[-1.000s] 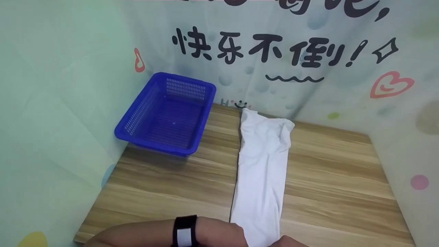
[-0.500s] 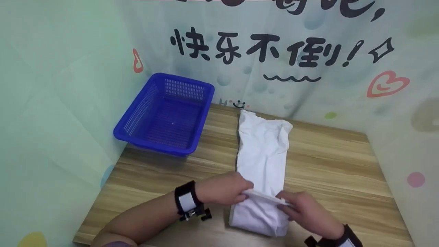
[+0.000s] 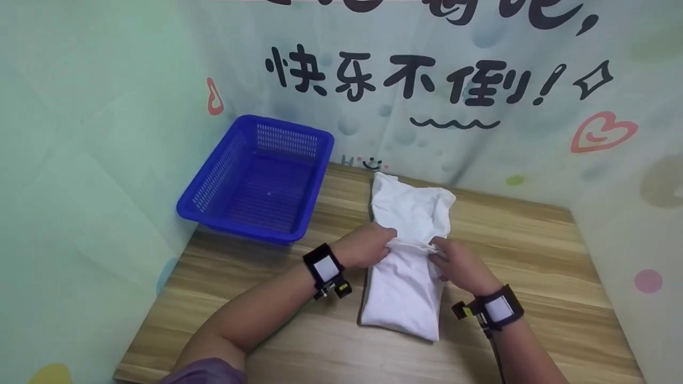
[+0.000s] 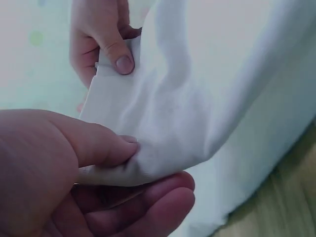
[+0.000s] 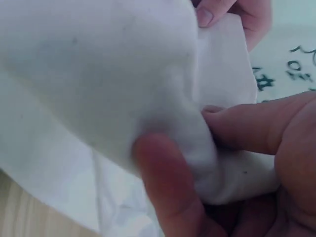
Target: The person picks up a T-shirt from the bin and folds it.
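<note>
A white cloth (image 3: 403, 293), folded into a long strip, lies lengthwise on the wooden table. Its near part is doubled over toward the far end, and the folded edge crosses the strip about midway. My left hand (image 3: 368, 245) pinches the left corner of that edge between thumb and fingers. At the right corner, my right hand (image 3: 461, 264) pinches the same edge. In the left wrist view the left thumb (image 4: 106, 143) presses on top of the layers with fingers beneath. The right wrist view shows the right fingers (image 5: 168, 182) curled round the cloth's edge.
A blue plastic basket (image 3: 243, 229) with slotted sides stands at the back left, nothing in it. Printed fabric walls (image 3: 512, 154) enclose the wooden table (image 3: 523, 240) at the back and both sides. Both wrists wear black camera straps (image 3: 499, 309).
Both hands have come up from the bottom edge of the head view and moved away toward the wall, carrying the cloth's near end over the rest, so the strip is now shorter.
</note>
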Tool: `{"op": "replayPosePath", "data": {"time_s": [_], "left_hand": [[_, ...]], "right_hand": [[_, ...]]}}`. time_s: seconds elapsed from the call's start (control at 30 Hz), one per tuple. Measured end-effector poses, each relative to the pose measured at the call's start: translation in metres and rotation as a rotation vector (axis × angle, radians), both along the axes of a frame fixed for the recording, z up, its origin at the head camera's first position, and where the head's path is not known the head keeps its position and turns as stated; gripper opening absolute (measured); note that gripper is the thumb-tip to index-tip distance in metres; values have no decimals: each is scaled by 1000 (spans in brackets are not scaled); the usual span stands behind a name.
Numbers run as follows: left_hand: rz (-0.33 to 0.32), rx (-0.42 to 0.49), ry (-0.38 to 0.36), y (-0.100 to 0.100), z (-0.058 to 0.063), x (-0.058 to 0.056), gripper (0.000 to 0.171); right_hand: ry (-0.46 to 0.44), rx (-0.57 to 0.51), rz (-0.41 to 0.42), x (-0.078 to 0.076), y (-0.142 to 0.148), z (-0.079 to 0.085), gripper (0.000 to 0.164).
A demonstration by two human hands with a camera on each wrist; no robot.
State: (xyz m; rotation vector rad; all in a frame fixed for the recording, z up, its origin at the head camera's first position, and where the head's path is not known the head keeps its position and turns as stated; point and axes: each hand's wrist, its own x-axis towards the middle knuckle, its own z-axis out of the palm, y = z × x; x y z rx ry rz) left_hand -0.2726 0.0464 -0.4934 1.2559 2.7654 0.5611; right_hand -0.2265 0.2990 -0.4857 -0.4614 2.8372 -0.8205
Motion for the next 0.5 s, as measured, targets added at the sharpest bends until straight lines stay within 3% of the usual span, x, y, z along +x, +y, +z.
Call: {"op": "replayPosePath", "data": {"time_s": [0.2, 0.37, 0.5], "left_hand": [[54, -104, 30, 13, -24, -24, 17], [130, -185, 66, 17, -39, -28, 44], [223, -201, 130, 18, -39, -24, 59]], "right_hand": [[135, 174, 9, -27, 3, -33, 8], [70, 205, -44, -36, 3, -50, 22], [29, 238, -131, -40, 5, -51, 37]]}}
